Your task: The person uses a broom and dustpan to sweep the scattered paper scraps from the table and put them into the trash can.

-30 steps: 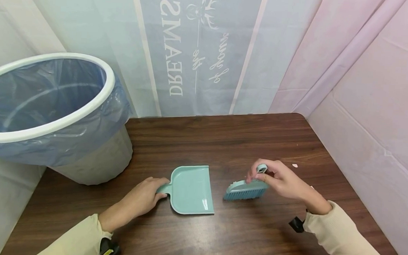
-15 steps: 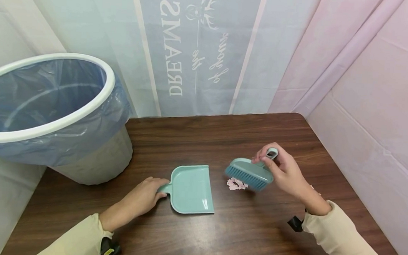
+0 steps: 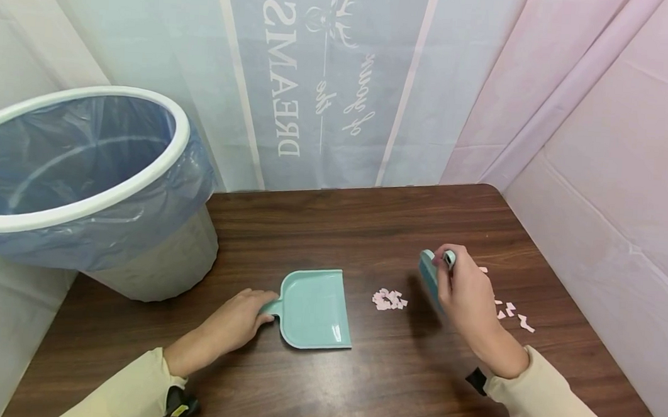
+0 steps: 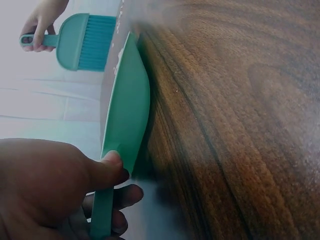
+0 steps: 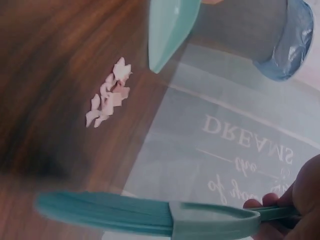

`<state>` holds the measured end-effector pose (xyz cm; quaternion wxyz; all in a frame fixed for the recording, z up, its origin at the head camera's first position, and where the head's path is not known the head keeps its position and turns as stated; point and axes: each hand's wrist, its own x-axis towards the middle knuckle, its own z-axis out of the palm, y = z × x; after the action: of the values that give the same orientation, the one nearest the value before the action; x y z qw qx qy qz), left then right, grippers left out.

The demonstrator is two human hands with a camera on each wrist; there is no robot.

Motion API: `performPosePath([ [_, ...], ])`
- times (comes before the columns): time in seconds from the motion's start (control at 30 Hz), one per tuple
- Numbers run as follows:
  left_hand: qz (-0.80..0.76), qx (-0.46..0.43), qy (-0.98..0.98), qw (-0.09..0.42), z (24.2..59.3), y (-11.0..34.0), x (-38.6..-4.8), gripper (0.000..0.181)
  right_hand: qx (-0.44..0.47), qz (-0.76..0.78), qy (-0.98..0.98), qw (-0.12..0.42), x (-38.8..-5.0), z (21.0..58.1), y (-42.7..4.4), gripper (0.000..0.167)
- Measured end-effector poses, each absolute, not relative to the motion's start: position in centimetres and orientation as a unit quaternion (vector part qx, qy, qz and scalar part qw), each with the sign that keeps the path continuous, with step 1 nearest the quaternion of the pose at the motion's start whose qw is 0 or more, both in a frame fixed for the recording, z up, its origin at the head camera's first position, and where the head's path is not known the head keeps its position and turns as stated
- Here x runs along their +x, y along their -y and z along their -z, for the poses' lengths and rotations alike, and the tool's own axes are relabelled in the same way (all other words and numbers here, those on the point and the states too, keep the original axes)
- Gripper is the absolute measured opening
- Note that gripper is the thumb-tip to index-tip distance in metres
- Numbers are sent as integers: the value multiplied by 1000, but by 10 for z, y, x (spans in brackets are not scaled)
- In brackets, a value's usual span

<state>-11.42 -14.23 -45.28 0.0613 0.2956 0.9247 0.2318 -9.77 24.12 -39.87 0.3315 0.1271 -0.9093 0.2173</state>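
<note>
My left hand [image 3: 231,326] grips the short handle of the light green dustpan [image 3: 313,309], which lies on the table with its open edge facing right. My right hand [image 3: 471,297] holds the green brush [image 3: 429,273] by its handle, raised above the table. A small pile of pale pink scraps [image 3: 388,299] lies between dustpan and brush. More scraps [image 3: 523,322] are scattered to the right of my right hand, partly hidden by it. In the right wrist view the brush's bristles [image 5: 110,212] are off the table, apart from the pile [image 5: 110,95].
A large bin [image 3: 155,262] with a white rim and blue liner stands at the table's left. Printed cloth [image 3: 326,139] hangs along the back edge, and a pale pink cloth wall [image 3: 613,185] runs along the right side.
My right hand has lifted the brush off the pile, moved it right and turned it, uncovering the scraps. The left hand and dustpan have stayed in place.
</note>
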Motion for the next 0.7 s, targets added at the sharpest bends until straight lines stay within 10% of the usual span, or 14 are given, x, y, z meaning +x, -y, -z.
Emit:
performPosePath([
  [0.7, -165, 263, -950, 42, 435, 126, -113, 18, 152, -214, 911, 318, -93, 417, -224, 22],
])
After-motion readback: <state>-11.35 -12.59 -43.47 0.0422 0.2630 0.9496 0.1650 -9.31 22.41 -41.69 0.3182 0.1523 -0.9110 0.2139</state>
